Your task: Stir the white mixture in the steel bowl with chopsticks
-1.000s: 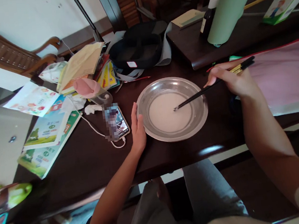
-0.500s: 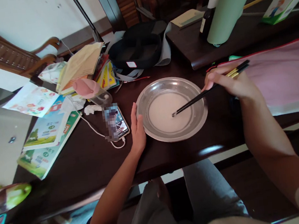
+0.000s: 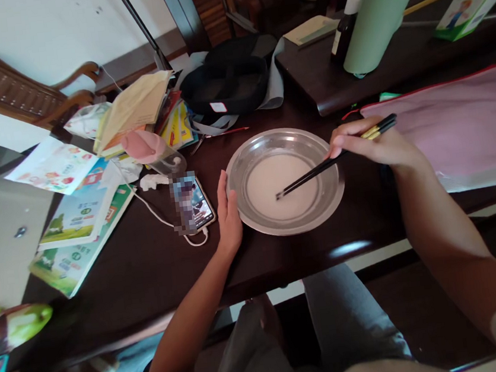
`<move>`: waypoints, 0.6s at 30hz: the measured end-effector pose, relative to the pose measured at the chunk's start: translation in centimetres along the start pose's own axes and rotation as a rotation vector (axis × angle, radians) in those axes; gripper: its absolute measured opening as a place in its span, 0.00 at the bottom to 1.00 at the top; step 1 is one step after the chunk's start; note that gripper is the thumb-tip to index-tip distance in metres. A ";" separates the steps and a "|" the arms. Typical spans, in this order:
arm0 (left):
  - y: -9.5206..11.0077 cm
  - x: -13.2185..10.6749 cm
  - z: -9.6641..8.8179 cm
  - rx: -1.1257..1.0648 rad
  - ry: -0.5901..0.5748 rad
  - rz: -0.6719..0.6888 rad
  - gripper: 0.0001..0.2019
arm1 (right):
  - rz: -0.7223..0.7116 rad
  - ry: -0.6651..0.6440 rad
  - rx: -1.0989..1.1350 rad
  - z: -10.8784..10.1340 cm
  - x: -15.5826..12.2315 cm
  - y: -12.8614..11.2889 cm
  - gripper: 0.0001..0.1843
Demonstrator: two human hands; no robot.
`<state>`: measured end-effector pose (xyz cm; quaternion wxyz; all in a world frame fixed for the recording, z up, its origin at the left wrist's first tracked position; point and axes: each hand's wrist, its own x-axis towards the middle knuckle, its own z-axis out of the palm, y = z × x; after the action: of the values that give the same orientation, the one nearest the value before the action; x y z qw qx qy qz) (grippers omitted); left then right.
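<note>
1. You have one bowl (image 3: 333, 193), two chopsticks (image 3: 305, 177), one phone (image 3: 203, 203), one cup (image 3: 145, 147), one bag (image 3: 198, 101), one bottle (image 3: 343, 39) and one pouch (image 3: 469, 125) around you.
2. The bowl rests on the worktop (image 3: 150, 269), between your two hands.
3. Your right grip (image 3: 375, 143) is closed on both chopsticks, above the bowl's right rim; their gold-banded ends stick out past your hand.
4. Your left grip (image 3: 230, 215) is not wrapped round anything: its fingers lie nearly straight, touching the bowl's left rim.
5. The bowl holds milky liquid (image 3: 269, 174) over its flat middle. The chopstick tips reach this liquid near the bowl's centre; you cannot tell whether they touch bottom.
6. The pink-lidded cup is beyond the bowl and to its left; what it holds is too small to make out. The bag is beyond the bowl.
7. A strip of open worktop separates the bowl from the near edge. More bare surface spreads left of the bowl, on your side of the phone. The pouch lies right of the bowl, apart from it.
</note>
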<state>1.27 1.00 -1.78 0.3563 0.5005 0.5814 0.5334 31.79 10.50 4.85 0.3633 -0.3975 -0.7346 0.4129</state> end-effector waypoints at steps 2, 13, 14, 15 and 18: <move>0.0 0.0 0.0 -0.012 -0.001 0.000 0.30 | -0.006 -0.029 -0.028 0.5 0.1 0.0 0.15; 0.2 -0.1 -0.2 -0.035 0.007 -0.016 0.32 | 0.007 0.035 0.019 -0.4 -0.1 -0.3 0.18; 0.2 -0.1 -0.2 -0.034 0.007 -0.017 0.32 | 0.008 -0.014 -0.002 -0.1 -0.1 -0.5 0.17; 0.2 -0.1 -0.2 -0.035 0.006 -0.018 0.32 | 0.006 -0.042 -0.016 0.2 -0.1 -0.7 0.16; 0.3 -0.1 -0.2 -0.043 0.008 -0.023 0.31 | 0.005 0.046 -0.044 0.3 0.0 -0.8 0.16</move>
<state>1.18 0.80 -1.47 0.3708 0.4836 0.5771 0.5437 31.33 10.14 5.45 0.3703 -0.4165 -0.7340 0.3882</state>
